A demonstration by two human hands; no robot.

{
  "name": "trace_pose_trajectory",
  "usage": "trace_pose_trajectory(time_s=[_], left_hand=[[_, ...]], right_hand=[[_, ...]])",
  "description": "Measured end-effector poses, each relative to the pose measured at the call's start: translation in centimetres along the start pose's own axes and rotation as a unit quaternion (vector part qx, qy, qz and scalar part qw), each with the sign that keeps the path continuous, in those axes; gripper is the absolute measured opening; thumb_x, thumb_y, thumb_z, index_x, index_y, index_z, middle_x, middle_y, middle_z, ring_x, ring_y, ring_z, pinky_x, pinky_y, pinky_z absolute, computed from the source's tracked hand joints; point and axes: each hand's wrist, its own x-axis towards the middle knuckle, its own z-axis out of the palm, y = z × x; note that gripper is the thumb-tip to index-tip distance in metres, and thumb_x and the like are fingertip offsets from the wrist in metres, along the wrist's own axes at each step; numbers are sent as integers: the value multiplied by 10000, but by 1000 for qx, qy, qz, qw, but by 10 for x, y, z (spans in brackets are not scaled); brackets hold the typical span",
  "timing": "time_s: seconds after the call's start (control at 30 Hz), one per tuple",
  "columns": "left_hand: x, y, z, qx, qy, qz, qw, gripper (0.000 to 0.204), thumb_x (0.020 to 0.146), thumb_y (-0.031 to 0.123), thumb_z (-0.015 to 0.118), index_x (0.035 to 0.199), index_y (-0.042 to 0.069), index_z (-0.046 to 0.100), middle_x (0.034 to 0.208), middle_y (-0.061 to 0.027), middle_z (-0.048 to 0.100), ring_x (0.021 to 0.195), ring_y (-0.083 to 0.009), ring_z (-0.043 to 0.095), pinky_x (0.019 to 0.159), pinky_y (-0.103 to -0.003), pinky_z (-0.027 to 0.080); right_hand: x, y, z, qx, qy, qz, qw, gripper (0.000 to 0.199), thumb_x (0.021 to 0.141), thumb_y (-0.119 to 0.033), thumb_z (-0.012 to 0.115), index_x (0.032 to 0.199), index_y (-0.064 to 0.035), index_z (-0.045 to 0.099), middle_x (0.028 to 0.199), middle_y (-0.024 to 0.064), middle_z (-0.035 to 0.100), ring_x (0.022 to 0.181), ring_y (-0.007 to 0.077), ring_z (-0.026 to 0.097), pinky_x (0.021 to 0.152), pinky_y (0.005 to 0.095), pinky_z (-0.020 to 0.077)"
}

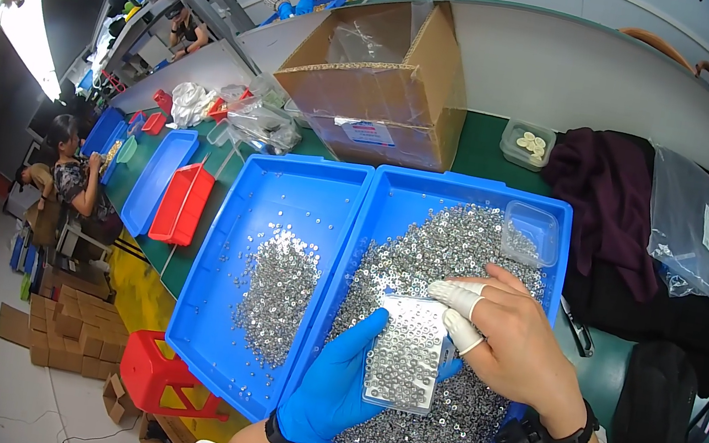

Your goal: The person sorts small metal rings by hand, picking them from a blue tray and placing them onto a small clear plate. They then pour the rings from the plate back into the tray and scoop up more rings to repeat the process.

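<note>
My left hand [332,390], in a blue glove, grips a flat clear tray [404,355] from its left side and from below. Small shiny metal rings lie in rows across that tray. At its upper right corner is my right hand [514,338], bare but for white finger cots on the thumb and some fingers. Its thumb and fingers are stretched and apart, close to the tray's edge; whether they touch it is hard to tell. Under both hands a blue bin [559,245] holds a large heap of loose metal rings [455,432].
A second blue bin [218,293] with a smaller heap stands left. A clear box [531,234] rests in the right bin. Beyond are a cardboard box [374,99], a red tray [182,203] and a tub of pale discs [527,145]. Dark cloth [599,200] lies right; other people sit farther off.
</note>
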Motion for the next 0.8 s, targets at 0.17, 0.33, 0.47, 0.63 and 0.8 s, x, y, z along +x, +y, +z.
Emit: trace_pose_trajectory(time_s=[0.17, 0.33, 0.47, 0.63, 0.8], left_hand=[[0, 0, -1, -2, -4, -3, 1000, 528, 1010, 328, 366, 1423, 18, 261, 1385, -202, 410, 1262, -350, 448, 1067, -501, 380], [-2, 0, 2, 15, 1, 5, 1000, 537, 1009, 342, 364, 1425, 17, 261, 1380, -201, 417, 1258, -354, 451, 1060, -499, 387], [-1, -1, 3, 20, 12, 5, 1000, 542, 1008, 349, 366, 1423, 18, 264, 1376, -205, 419, 1259, -359, 449, 1062, -499, 386], [1, 0, -4, -22, -19, -4, 1000, 542, 1007, 349, 370, 1425, 20, 264, 1377, -208, 419, 1258, -366, 448, 1065, -501, 380], [-3, 1, -6, -84, -37, -14, 996, 525, 991, 265, 397, 1417, -10, 262, 1362, -228, 428, 1249, -376, 456, 1054, -504, 392]], right_hand=[[0, 0, 0, -3, -4, 3, 1000, 304, 843, -88, 580, 1142, -69, 627, 1055, 140, 664, 1045, 293, 609, 1051, 487, 340], [1, -1, 0, -2, -4, 1, 1000, 302, 846, -94, 578, 1142, -67, 627, 1061, 141, 662, 1050, 293, 607, 1052, 485, 339], [0, 0, 0, -3, -4, 3, 1000, 300, 844, -90, 580, 1139, -69, 630, 1060, 141, 663, 1050, 294, 607, 1052, 486, 339], [0, 0, 0, -5, -4, 3, 1000, 301, 839, -85, 585, 1136, -71, 632, 1060, 140, 664, 1049, 294, 609, 1050, 487, 342], [1, -1, 1, -4, -4, 2, 1000, 303, 834, -81, 590, 1134, -73, 633, 1061, 139, 665, 1046, 294, 612, 1046, 489, 346]])
